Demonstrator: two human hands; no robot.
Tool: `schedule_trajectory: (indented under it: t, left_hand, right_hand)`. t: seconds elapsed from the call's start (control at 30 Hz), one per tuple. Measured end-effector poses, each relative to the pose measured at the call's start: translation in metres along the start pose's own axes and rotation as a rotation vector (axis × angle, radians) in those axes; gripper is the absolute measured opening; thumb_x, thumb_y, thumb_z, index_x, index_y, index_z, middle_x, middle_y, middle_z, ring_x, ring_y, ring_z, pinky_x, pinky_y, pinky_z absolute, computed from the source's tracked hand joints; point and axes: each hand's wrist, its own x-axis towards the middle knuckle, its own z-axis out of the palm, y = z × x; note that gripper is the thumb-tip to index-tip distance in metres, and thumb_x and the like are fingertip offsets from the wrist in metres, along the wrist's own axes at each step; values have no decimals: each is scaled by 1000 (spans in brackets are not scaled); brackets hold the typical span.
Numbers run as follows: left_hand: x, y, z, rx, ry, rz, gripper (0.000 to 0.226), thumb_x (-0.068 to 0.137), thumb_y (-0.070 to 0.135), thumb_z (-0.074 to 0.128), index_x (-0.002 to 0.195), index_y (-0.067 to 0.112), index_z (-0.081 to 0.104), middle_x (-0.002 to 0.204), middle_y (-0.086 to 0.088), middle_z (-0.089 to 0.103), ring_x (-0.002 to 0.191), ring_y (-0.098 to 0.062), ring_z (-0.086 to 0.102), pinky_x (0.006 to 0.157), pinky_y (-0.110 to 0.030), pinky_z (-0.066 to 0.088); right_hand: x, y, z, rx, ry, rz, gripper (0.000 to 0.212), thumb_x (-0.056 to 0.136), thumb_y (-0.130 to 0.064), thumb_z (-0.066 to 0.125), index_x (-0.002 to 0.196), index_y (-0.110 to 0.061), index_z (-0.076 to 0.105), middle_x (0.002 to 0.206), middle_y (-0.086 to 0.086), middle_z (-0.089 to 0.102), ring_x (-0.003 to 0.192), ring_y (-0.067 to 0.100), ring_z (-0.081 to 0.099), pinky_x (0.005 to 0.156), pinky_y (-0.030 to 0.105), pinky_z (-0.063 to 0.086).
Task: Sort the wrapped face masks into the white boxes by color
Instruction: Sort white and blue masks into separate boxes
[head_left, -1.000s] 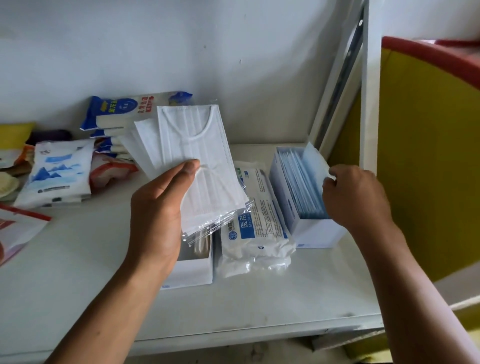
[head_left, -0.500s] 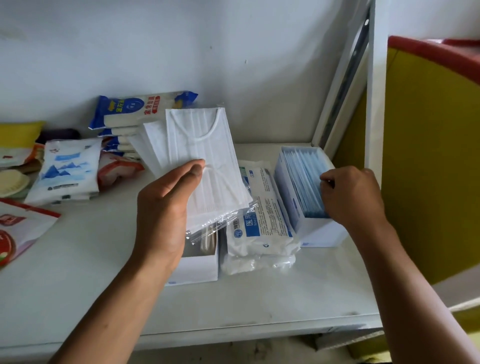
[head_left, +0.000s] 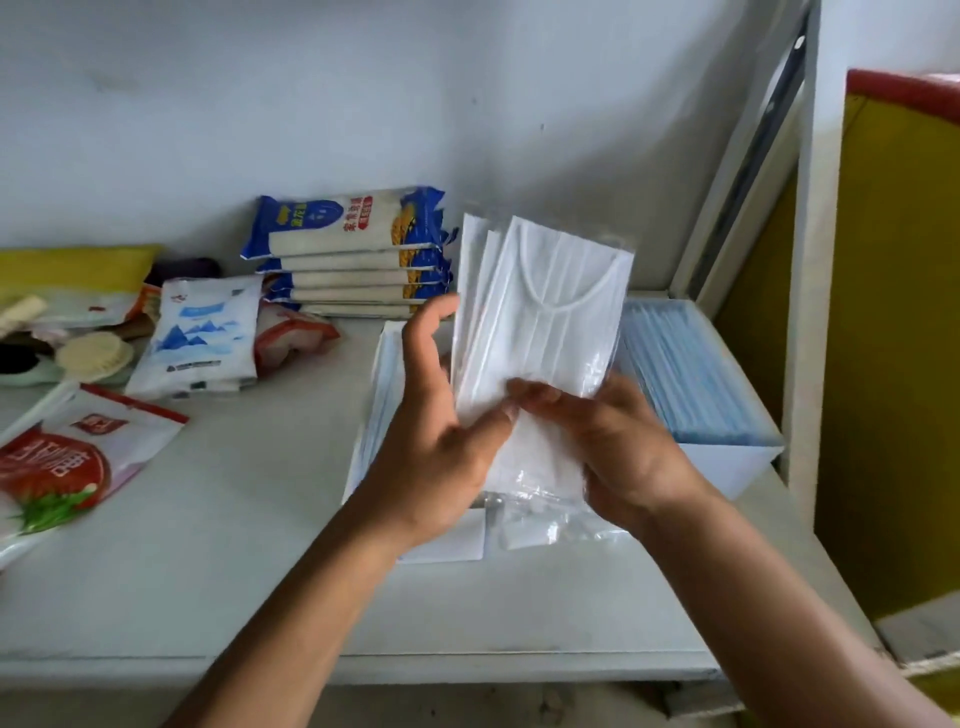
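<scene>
Above the near white box (head_left: 447, 543), the left hand (head_left: 441, 452) and right hand (head_left: 623, 447) both clutch the lower end of a fanned stack of wrapped white masks (head_left: 550, 322). The blue-mask box (head_left: 727, 467) sits tight against the upright (head_left: 810, 312) at the right edge of the shelf (head_left: 234, 545); food packets (head_left: 353, 244) crowd its back left.

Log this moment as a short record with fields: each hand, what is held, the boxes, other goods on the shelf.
left hand: grips the white masks from the left, thumb on the front
right hand: pinches their lower part
white masks: wrapped, fanned stack, held upright above the left box
left box: white, mostly hidden behind the hands
right box: white, filled with blue masks standing on edge
other goods: noodle packs stacked by the wall, snack bags at left
</scene>
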Motion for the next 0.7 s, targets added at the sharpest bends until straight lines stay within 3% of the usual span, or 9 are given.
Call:
schedule_trajectory:
  t: [0.1,0.2,0.3,0.33,0.4,0.5,0.57,0.7]
  left_hand:
    - [-5,1,12,-20,185,-75,76,80,26,65,144,35,25,116,4,66,103,-4,67,89,-20,50]
    - [-4,-4,13,-4,181,-80,56,87,42,61,139,27,45,122,13,66,115,-2,61,101,-29,45]
    - [-4,-1,12,49,125,-71,27,98,35,53,116,18,64,87,18,68,88,2,62,87,-26,45]
    - [-4,3,12,51,121,-62,25,97,34,52,111,18,66,86,14,70,86,-2,64,84,-27,48]
    - [-4,8,10,8,104,-90,27,93,34,54,112,19,67,98,5,75,97,-9,69,89,-31,54]
    - [-1,10,7,-89,66,-191,40,87,40,61,122,21,65,113,1,74,111,-13,68,101,-41,51]
    - [-3,13,9,-292,103,-293,53,86,49,63,129,17,62,123,-6,70,119,-22,64,106,-48,45]
    - [-6,21,18,-905,377,-583,67,93,54,49,133,1,58,128,-24,64,119,-37,62,108,-44,43]
  right_hand:
    - [5,-4,-7,-90,41,-61,38,69,1,77,106,3,71,104,24,74,99,39,72,86,47,59]
    - [4,-10,-7,-178,-53,-92,46,67,6,80,111,2,70,108,22,74,103,39,71,90,48,57]
    - [2,-10,-2,-221,-86,-95,47,68,0,79,114,3,68,109,21,73,104,38,70,93,50,56]
    - [3,-10,-2,-208,-69,-96,46,69,0,78,114,4,68,109,23,73,104,39,70,94,53,55]
    - [4,-10,-4,-160,-18,-107,45,67,4,82,110,6,70,108,25,73,103,42,70,94,55,54]
    - [5,-14,-4,-70,12,-159,43,66,5,78,107,5,70,105,23,73,100,40,71,86,48,58]
    - [6,-15,-2,-2,52,-189,42,67,8,76,108,2,69,103,18,74,97,35,72,81,41,59]
    - [8,-12,1,78,121,-236,47,68,3,76,115,0,67,106,16,74,101,34,71,80,40,58]
